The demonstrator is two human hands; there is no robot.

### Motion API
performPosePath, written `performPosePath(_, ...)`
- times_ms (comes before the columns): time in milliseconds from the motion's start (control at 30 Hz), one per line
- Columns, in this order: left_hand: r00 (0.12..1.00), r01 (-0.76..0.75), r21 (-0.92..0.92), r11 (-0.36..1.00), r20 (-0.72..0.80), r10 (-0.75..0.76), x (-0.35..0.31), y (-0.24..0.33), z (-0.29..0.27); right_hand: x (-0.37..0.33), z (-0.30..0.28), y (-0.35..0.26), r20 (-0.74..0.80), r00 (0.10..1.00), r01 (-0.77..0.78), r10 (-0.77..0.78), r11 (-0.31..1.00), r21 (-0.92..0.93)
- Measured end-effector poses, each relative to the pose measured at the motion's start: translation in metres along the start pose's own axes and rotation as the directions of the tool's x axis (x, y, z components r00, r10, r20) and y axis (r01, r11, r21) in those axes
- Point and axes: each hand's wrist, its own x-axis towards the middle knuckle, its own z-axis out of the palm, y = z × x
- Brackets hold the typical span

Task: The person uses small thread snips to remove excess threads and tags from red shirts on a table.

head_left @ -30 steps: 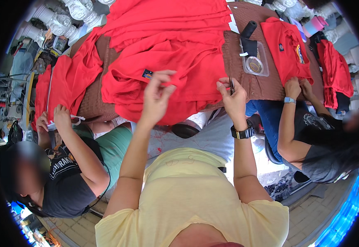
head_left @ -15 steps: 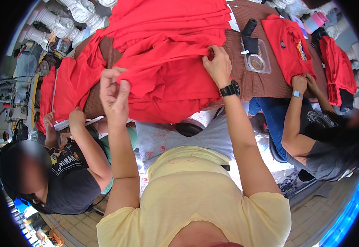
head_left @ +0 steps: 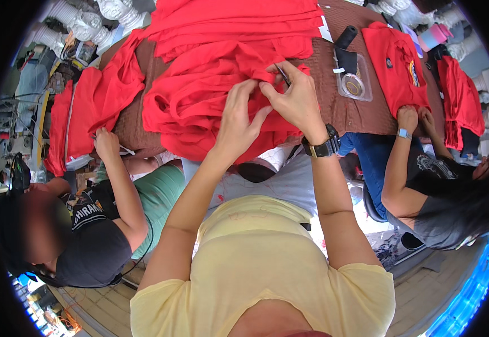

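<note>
A bunched red garment (head_left: 194,106) lies at the near edge of the table, its folds gathered under both my hands. My left hand (head_left: 239,118) is at its right part, fingertips closed on a fold and thumb lower down against the cloth. Close beside it, my right hand (head_left: 297,101) bends over the same spot with thumb and forefinger near the fabric. A small dark pointed tool (head_left: 282,74) sticks out from my right fingers; its full shape is hidden in the hand.
Beyond lies a stack of red garments (head_left: 233,25) on the brown table cover (head_left: 334,112). A clear plastic tray (head_left: 359,84) with a black spool (head_left: 346,37) is to the right. Co-workers sit at both sides, handling a red garment (head_left: 107,92) and a red shirt (head_left: 393,67).
My left hand has moved right, from the garment's left side to beside my right hand. The stretched cloth is now bunched. The left co-worker's one hand has shifted on their garment.
</note>
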Motion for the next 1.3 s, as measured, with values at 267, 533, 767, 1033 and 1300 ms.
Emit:
performPosePath(267,0.938,0.343,-0.574,0.744,0.160,-0.309,0.040,-0.018,0.002,0.005,-0.008,0.046,-0.008,0.994,-0.111,0.111,0.992,0.054)
performPosePath(533,0.952,0.294,-0.586,0.755,0.249,-0.177,0.045,0.022,-0.049,0.037,-0.009,0.043,0.000,0.997,0.076,-0.077,0.985,0.155)
performPosePath(767,0.898,0.440,-0.587,0.680,0.297,-0.324,-0.004,0.009,-0.027,0.021,-0.019,0.041,-0.193,0.981,0.040,-0.032,0.998,0.040)
performPosePath(1033,0.858,0.499,-0.527,0.688,0.192,-0.475,-0.024,-0.003,-0.004,-0.038,-0.006,0.019,-0.070,0.995,-0.061,0.065,0.996,0.058)
performPosePath(1300,0.837,0.532,-0.474,0.702,0.169,-0.520,-0.029,0.010,-0.001,-0.041,0.019,0.033,-0.023,0.999,-0.024,0.028,0.982,0.188)
